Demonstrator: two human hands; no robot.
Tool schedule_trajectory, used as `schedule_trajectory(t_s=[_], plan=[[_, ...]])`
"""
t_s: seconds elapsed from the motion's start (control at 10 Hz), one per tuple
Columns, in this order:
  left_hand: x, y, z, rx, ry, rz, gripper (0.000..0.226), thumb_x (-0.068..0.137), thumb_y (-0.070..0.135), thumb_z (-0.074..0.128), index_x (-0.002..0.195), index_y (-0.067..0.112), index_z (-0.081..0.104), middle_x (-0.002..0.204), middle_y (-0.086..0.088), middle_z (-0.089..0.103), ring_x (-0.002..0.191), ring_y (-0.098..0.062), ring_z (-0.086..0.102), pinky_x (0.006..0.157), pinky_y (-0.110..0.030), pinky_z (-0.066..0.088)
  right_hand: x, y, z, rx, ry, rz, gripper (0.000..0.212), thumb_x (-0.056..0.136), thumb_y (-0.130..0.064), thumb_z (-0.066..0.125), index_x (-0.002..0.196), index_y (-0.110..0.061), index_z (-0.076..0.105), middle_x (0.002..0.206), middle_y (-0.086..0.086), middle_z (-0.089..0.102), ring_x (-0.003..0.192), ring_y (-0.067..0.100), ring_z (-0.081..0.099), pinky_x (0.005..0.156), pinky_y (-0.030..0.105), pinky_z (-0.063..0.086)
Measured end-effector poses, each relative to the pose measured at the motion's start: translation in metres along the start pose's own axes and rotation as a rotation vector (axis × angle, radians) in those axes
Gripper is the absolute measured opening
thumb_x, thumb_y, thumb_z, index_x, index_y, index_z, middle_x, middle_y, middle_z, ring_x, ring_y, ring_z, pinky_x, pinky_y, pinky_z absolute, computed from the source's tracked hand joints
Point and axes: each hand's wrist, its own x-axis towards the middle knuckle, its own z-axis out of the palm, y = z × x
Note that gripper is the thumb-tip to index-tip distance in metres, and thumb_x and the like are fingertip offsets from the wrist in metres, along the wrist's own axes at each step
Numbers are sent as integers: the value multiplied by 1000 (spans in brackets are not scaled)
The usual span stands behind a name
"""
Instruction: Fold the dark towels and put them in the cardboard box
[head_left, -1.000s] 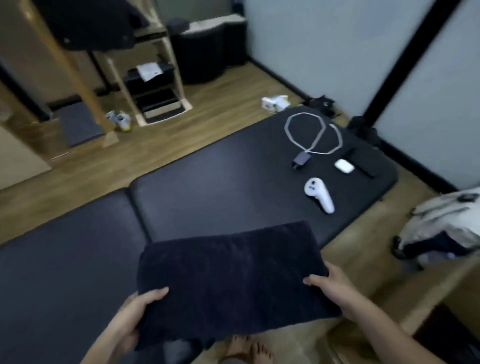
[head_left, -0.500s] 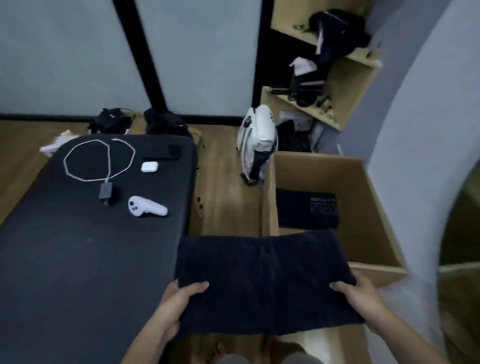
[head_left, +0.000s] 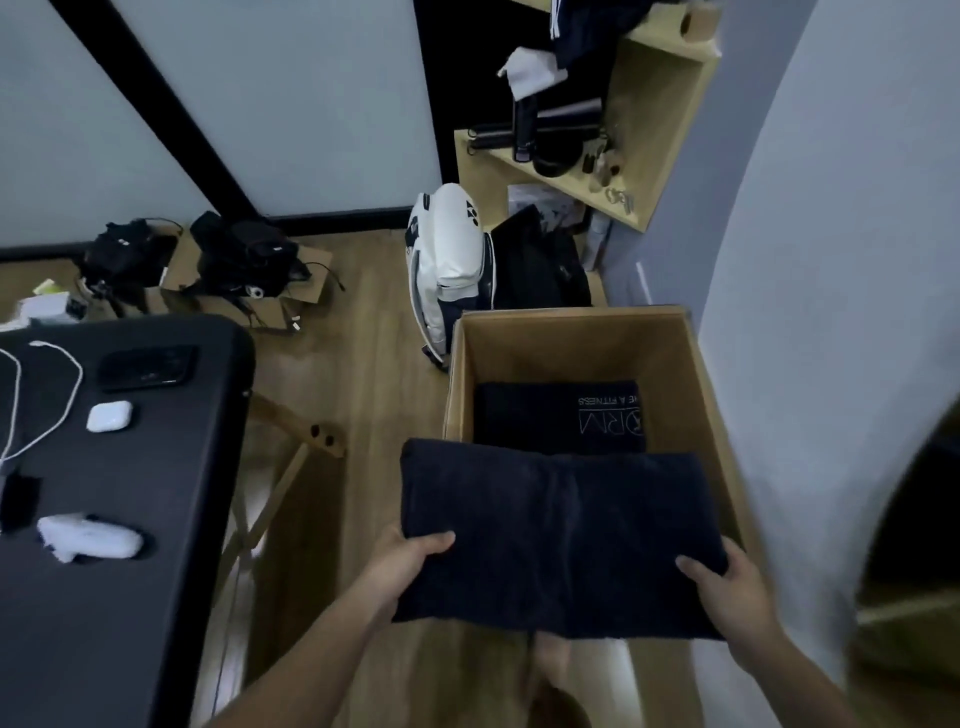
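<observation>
I hold a folded dark towel (head_left: 556, 535) flat in the air over the near edge of the open cardboard box (head_left: 571, 332). My left hand (head_left: 410, 558) grips its left edge, thumb on top. My right hand (head_left: 727, 587) grips its right edge the same way. Inside the box lies another folded dark towel (head_left: 550, 415) with white lettering, flat on the bottom. The held towel hides the box's near wall.
A black padded table (head_left: 130, 571) stands at the left with a phone (head_left: 148, 366), an earbud case (head_left: 109, 415), a white cable and a white controller (head_left: 91, 538). A white bag (head_left: 449, 260) leans behind the box. Wooden shelves (head_left: 639, 171) stand beyond, and a wall is close on the right.
I have turned from the table to the right, carrying the folded towel in both hands. It has gone from above the table to above the box's near edge.
</observation>
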Motion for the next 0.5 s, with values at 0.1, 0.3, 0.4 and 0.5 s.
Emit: schedule_trajectory(t_s=[0.1, 0.3, 0.4, 0.5], plan=[[56, 41, 51, 14, 16, -12, 39, 84, 19, 78, 120, 16, 63, 115, -6, 70, 99, -26, 68, 82, -41, 57, 69, -43, -9, -90, -26, -134, 34, 98, -23, 60, 131, -17, 53, 114, 4, 64, 97, 27, 61, 85, 47, 52], [167, 91, 94, 142, 145, 72, 68, 93, 10, 65, 150, 22, 31, 144, -6, 49, 119, -25, 55, 84, -32, 47, 203, -102, -22, -429, -80, -292, 60, 98, -35, 57, 151, -19, 34, 141, 9, 54, 125, 37, 52, 98, 45, 44], [179, 98, 90, 304, 228, 47, 73, 93, 8, 64, 154, 18, 25, 150, -8, 41, 115, -22, 51, 77, -26, 45, 231, -121, -24, -453, -77, -289, 66, 97, -23, 61, 153, -15, 27, 145, 16, 49, 128, 40, 49, 101, 45, 42], [170, 97, 85, 399, 276, 35, 65, 94, 16, 65, 150, 16, 33, 149, -7, 43, 113, -22, 51, 78, -24, 43, 242, -115, -22, -458, -51, -305, 66, 96, -27, 61, 153, -19, 29, 144, 11, 51, 126, 35, 52, 101, 44, 45]])
